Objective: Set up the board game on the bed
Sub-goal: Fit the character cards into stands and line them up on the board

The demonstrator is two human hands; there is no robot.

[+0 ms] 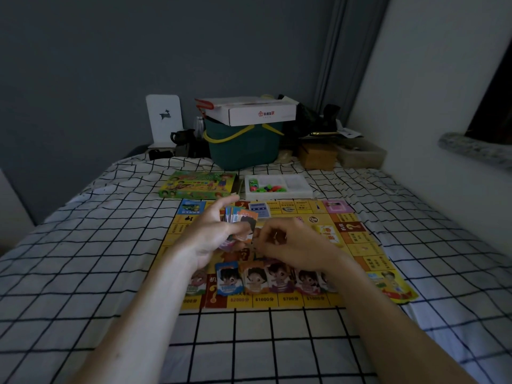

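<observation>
board (357,245) on bed (83,259), tray (278,194) behind

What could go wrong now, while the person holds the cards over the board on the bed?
1. The left hand holds a loosely fanned stack of cards; as the right hand picks at it, some may slip onto the board.
2. Both forearms hang just above the row of character cards on the near edge; a lowered wrist may push them out of line.
3. The board lies on a soft bed, so leaning nearby may shift it.
</observation>
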